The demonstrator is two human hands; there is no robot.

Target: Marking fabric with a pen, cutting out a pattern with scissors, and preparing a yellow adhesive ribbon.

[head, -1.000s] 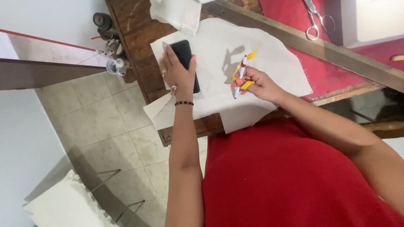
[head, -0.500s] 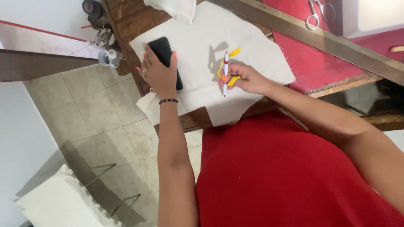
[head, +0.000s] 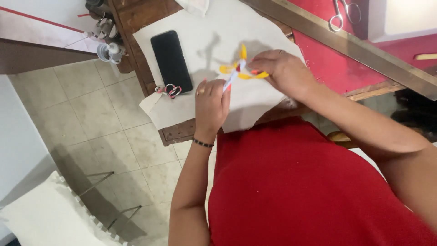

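My wooden table [head: 136, 18] carries a pale cloth [head: 255, 98] that hangs over its near edge. On the cloth lies a black phone [head: 170, 59]. Farther back, red fabric [head: 337, 64] and scissors [head: 343, 13] rest.

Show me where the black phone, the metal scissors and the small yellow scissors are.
black phone [head: 171, 60], head view, middle of its dark screen
metal scissors [head: 339, 13], head view, on the handle loops
yellow scissors [head: 243, 52], head view, upper yellow handle loop

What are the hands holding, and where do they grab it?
Both hands hold yellow-handled scissors: the right hand grips the yellow handles, the left hand pinches the white tip end.
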